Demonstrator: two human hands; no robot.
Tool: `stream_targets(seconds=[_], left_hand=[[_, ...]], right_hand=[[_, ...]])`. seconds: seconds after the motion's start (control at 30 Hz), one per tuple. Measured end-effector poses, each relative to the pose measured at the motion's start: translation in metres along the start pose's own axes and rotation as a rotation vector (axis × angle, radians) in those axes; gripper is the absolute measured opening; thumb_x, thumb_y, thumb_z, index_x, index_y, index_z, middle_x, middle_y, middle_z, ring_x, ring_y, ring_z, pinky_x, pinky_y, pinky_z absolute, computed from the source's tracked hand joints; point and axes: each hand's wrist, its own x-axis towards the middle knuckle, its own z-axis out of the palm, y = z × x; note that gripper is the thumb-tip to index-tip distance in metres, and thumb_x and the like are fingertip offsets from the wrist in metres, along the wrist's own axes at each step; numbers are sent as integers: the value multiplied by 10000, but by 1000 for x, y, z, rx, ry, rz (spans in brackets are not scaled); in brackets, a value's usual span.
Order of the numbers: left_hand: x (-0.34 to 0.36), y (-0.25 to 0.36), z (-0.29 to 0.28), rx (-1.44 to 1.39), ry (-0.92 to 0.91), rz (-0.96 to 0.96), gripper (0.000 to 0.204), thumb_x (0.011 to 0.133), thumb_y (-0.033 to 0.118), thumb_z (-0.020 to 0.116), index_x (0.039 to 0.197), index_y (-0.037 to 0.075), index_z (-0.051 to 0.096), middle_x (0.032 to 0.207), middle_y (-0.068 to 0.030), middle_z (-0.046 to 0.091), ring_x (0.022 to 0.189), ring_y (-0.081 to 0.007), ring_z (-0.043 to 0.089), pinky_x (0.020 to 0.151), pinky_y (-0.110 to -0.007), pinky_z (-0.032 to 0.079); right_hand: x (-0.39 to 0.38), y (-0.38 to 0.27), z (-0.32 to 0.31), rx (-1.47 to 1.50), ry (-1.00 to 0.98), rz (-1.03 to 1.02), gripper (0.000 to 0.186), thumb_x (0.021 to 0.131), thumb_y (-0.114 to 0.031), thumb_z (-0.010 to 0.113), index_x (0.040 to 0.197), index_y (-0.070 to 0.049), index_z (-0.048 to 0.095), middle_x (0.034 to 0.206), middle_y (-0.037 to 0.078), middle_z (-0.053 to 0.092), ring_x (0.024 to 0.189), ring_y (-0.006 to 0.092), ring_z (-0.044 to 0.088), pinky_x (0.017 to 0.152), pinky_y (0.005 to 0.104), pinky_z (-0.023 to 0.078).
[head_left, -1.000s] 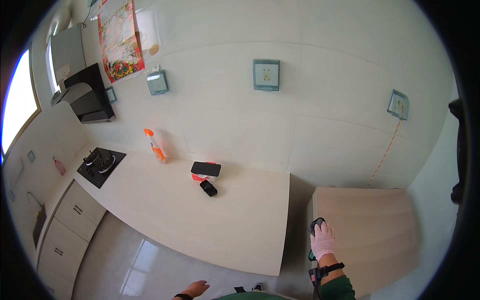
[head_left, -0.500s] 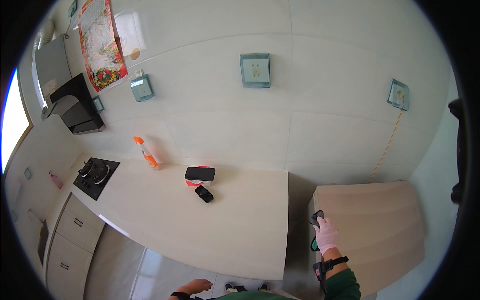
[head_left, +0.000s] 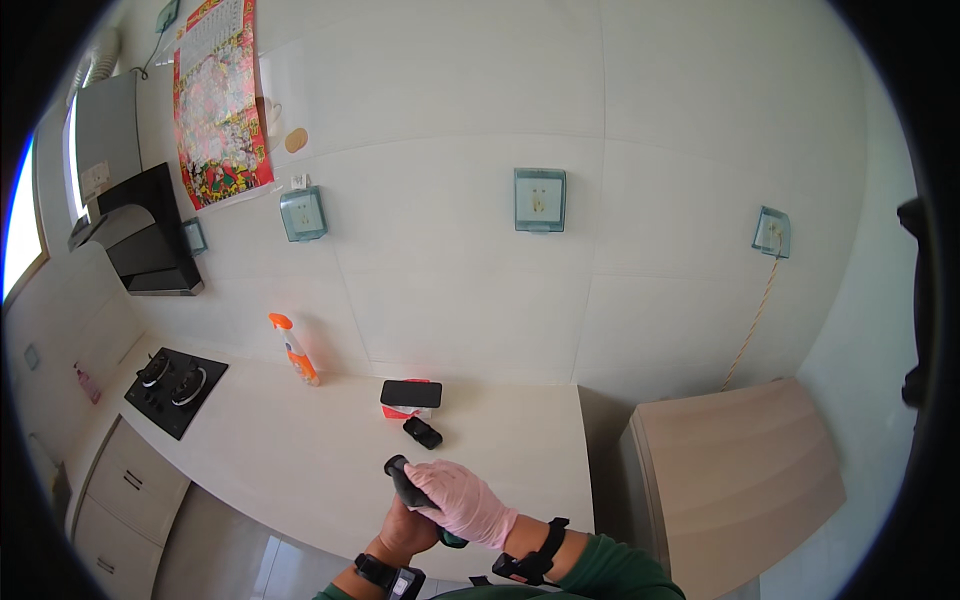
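My right hand (head_left: 462,500), in a pink glove, is closed over a black object (head_left: 404,482) with a rounded end. A green part (head_left: 452,540) shows beneath the glove; the object's exact kind cannot be made out. Just below it, my bare left hand (head_left: 403,530) is pressed against the same object with its fingers curled, partly hidden by the glove. Both hands are together over the front of the pale counter (head_left: 300,455). Each wrist wears a black strap with a small device.
Beyond my hands are a small black device (head_left: 422,432) and a dark phone (head_left: 411,393) on a red-and-white box. An orange-and-white spray bottle (head_left: 295,350) stands near the wall. A gas hob (head_left: 176,392) is at left, a beige-covered appliance (head_left: 745,480) at right across a gap.
My right hand has moved left from the beige-covered appliance to above the counter, bringing the black-and-green object. My left hand has risen to meet it. The view has shifted slightly.
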Motion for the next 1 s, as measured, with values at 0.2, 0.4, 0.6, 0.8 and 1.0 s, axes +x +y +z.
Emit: stream_targets(seconds=[0.2,0.4,0.6,0.8,1.0], left_hand=[[-5,6,-19,-202,132,-20,553,971,580,414,1335,180,524,1400,-34,521,1326,-256,450,1149,-478,278],[-4,5,-44,11,218,6,513,991,452,448,1387,128,479,1428,-76,507,1328,-256,457,1150,-484,294],[-3,22,-65,-14,160,-21,513,987,379,478,1388,60,462,1349,-175,548,1204,-320,541,1039,-473,408],[-8,27,-80,41,346,110,443,980,303,508,1302,0,510,1181,-179,613,1090,-320,590,950,-464,467],[-13,29,-91,78,446,220,310,963,174,523,1219,0,546,1088,-149,630,1019,-312,617,895,-475,498]], right_hand=[[-3,-4,25,-424,-263,108,564,930,-375,555,1357,-19,461,1313,134,563,1269,267,497,1124,450,316],[-9,4,32,-497,-375,210,756,874,-515,596,1381,18,421,1444,190,439,1372,311,386,1146,470,278],[-27,29,28,-402,-306,399,826,864,-535,613,1411,39,380,1443,231,419,1375,332,376,1145,440,285],[-74,64,25,-449,-377,661,779,884,-507,594,1400,43,396,1439,225,433,1369,327,391,1151,389,293],[-108,83,21,-424,-454,770,731,899,-512,552,1393,12,425,1445,220,437,1384,326,373,1155,381,287]])
